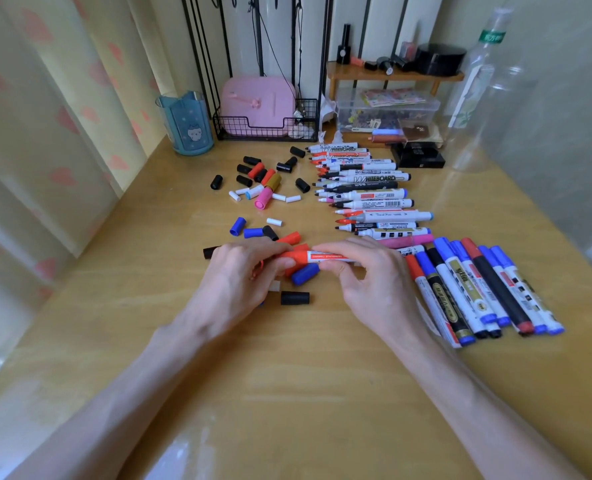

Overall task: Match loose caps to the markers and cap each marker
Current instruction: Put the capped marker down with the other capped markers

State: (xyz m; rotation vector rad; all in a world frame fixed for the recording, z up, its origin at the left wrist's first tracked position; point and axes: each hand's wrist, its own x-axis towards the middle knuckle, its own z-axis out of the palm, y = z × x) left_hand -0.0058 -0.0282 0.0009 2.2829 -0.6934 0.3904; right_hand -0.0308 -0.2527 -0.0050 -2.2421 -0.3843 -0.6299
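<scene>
Between both hands lies a red whiteboard marker (327,257), held level just above the wooden desk (287,375). My left hand (239,275) grips its red cap (296,257), which sits on the marker's left end. My right hand (367,275) pinches the white barrel. Loose caps lie around my hands: a blue cap (305,274), a black cap (295,298), more blue, red and black ones behind. A farther heap of loose caps (263,183) holds black, red, white, pink and gold ones. Uncapped markers (367,188) lie in a row at centre right.
Capped markers (478,289) lie side by side at the right. A blue cup (187,124), a black wire basket (266,126) with a pink case, a clear storage box (388,112), a small wooden shelf (395,76) and a clear plastic bottle (478,91) stand along the back.
</scene>
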